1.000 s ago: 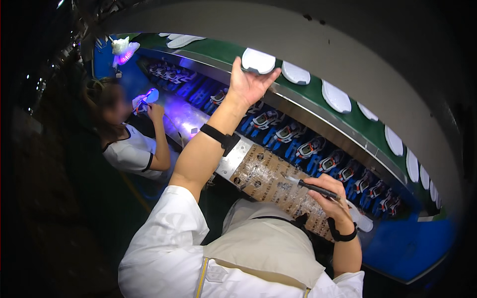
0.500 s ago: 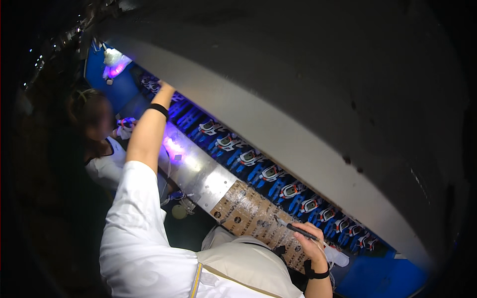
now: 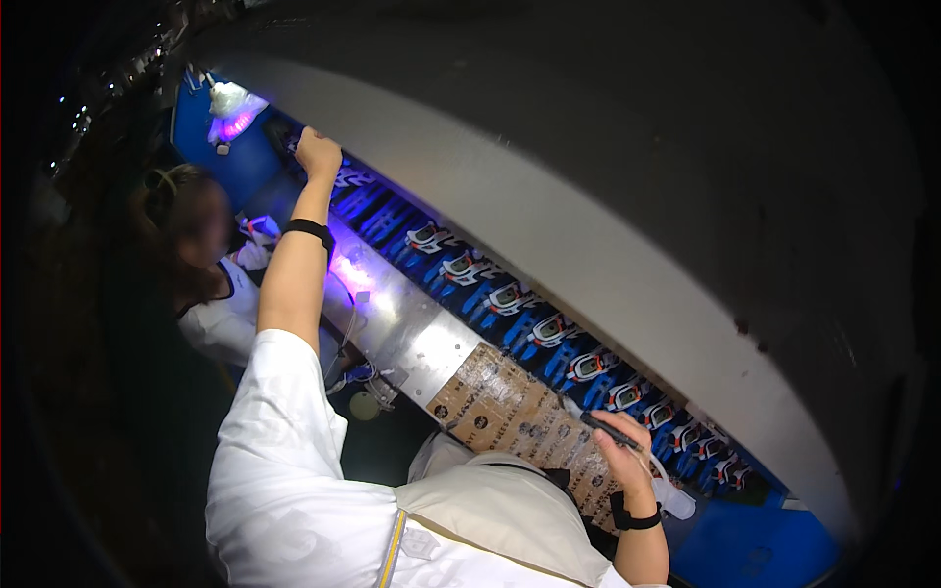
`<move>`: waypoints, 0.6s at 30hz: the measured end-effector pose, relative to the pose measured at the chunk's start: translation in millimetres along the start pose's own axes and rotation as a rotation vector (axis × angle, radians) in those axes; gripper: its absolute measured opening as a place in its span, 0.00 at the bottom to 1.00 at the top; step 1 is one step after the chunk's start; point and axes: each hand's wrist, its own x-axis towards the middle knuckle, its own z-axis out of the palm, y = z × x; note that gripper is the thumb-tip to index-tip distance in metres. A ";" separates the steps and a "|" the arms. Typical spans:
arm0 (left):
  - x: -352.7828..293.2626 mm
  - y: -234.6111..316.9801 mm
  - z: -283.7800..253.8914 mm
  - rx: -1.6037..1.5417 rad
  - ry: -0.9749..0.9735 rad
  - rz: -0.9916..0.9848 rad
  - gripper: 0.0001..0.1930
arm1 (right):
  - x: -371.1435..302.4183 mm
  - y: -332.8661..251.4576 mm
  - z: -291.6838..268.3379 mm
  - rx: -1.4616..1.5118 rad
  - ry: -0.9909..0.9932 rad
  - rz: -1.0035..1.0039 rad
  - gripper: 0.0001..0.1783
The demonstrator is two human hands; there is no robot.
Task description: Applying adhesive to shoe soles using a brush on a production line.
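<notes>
My left hand (image 3: 318, 152) reaches to the far left end of a row of white, grey and orange shoe-like pieces (image 3: 551, 331) on blue holders, beneath a large hood's edge. Its fingers are curled, their tips out of sight, and what they hold, if anything, cannot be made out. Close to my body on the right, my right hand (image 3: 627, 451) is closed around a slim black-handled tool (image 3: 600, 426) with a pale, blurred tip. That tip points left, over the cardboard-covered ledge (image 3: 495, 397) beside the row.
A broad grey hood (image 3: 588, 265) overhangs the row. At the far left a lamp (image 3: 233, 110) glows purple. Another person (image 3: 211, 314) in white works on the left. A bare metal ledge (image 3: 417, 343) adjoins the cardboard; a blue panel (image 3: 760, 549) lies at lower right.
The pieces and ledge have shifted slightly right in the picture. My left hand has risen a little and shows more of its curled back. My right hand still grips the black-handled tool, now slightly higher.
</notes>
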 end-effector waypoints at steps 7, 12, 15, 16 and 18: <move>-107.8 91.3 -101.0 -1.101 -0.043 -0.227 0.17 | -14.9 28.5 -11.0 0.258 0.298 0.068 0.12; -292.3 134.7 -156.5 -1.199 -0.953 -0.632 0.11 | -30.3 34.1 -20.7 0.677 0.331 0.102 0.16; -404.3 137.3 -184.1 -1.239 -1.420 -1.038 0.18 | -39.2 24.2 -17.9 0.698 0.320 0.066 0.17; -432.5 138.6 -194.3 -1.459 -1.510 -1.168 0.22 | -42.9 22.7 -17.9 0.693 0.289 0.061 0.17; -447.1 179.5 -233.8 -1.734 -1.505 -1.322 0.32 | -49.1 10.4 -17.3 0.659 0.267 0.062 0.16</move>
